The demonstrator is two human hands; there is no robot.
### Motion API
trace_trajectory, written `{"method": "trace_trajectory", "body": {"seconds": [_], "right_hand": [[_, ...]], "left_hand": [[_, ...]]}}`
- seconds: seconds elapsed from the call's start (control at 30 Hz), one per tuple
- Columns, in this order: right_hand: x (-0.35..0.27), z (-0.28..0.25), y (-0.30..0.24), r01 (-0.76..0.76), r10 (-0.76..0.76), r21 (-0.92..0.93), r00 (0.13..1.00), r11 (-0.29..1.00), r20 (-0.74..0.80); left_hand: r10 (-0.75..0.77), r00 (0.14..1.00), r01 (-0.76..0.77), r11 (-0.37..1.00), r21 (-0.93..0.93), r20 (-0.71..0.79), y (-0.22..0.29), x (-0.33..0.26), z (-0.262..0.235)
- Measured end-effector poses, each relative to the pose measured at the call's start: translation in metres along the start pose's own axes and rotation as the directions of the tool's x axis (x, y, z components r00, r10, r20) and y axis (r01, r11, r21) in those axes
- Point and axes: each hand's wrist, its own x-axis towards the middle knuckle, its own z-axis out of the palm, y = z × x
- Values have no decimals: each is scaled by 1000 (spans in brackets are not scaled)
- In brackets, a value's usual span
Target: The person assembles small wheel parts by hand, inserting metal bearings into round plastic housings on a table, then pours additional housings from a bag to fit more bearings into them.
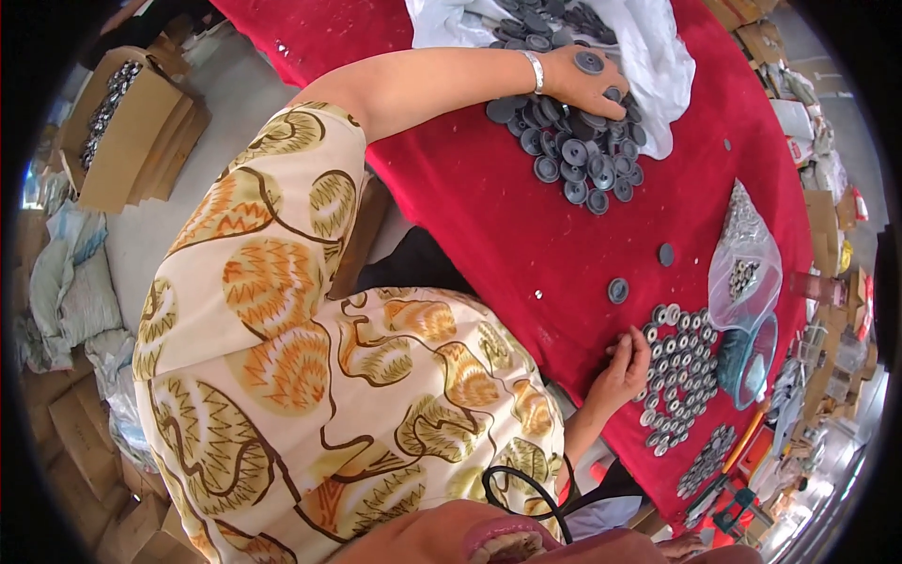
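My left hand (pixel 584 83) reaches over a heap of dark grey round discs (pixel 573 155) on the red tablecloth, its fingers curled down. One grey disc (pixel 589 63) shows against the back of this hand, and another (pixel 613 94) is at the fingers. What lies under the palm is hidden. My right hand (pixel 628 368) rests by the table's near edge, fingers loosely bent and slightly apart, with nothing visible in them. Beside it, small ringed discs with pale centres (pixel 681 367) are spread in rows. Two single grey discs, one flat (pixel 617 290) and one tilted (pixel 666 254), lie between the two groups.
A white plastic sack (pixel 658 56) spills grey discs behind my left hand. On the right stand a clear bag of small metal parts (pixel 747 254) and a blue-green bowl (pixel 752 362). More small discs (pixel 707 461) lie farther down. A cardboard box of shiny parts (pixel 132 132) stands left.
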Motion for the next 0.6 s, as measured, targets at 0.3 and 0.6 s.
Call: {"method": "trace_trajectory", "body": {"seconds": [0.3,0.6], "right_hand": [[-3,-8,-4,-10,10,46,1000,999,-8],[-5,-3,-9,-32,31,63,999,998,15]], "left_hand": [[-48,978,10,983,-185,-203,-52,28,10],[-461,870,418,878,-232,-176,-192,39,-4]]}}
